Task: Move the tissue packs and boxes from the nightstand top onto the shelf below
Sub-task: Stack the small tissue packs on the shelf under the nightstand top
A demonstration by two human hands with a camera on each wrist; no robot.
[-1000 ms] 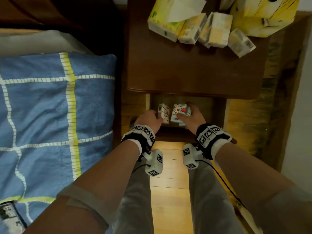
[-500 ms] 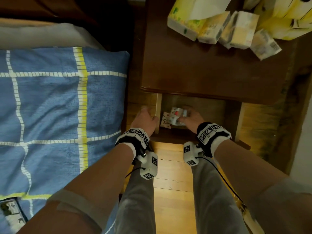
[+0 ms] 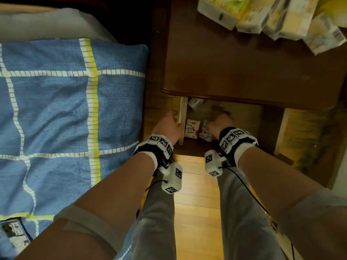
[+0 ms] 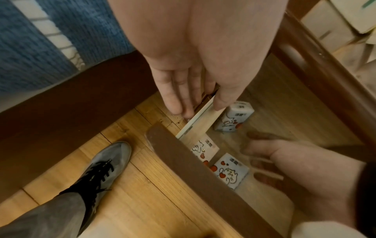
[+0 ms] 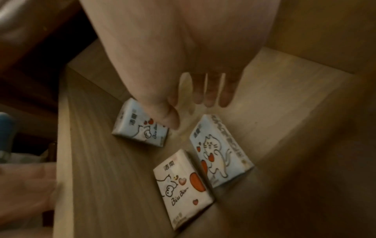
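Note:
Three small cartoon-print tissue packs lie on the light wooden shelf (image 5: 97, 161): one at the back (image 5: 142, 128), a cat-print one (image 5: 219, 151) and a white one (image 5: 185, 188) in front. My right hand (image 5: 191, 112) hovers over them with fingers spread, holding nothing. My left hand (image 3: 169, 126) rests at the shelf's left side panel (image 4: 199, 122), straight fingers outside and thumb inside. Several yellow tissue packs and boxes (image 3: 251, 17) sit at the far right of the dark nightstand top (image 3: 244, 72).
A bed with a blue checked cover (image 3: 65, 109) lies close on the left. The nightstand's dark front rail (image 4: 203, 173) crosses in front of the shelf. My legs and a grey shoe (image 4: 105, 164) stand on the wooden floor (image 3: 195, 203).
Both hands held small packs at the shelf a second ago. The left hand has shifted to the side panel. The right hand has let go of its pack and reached deeper in.

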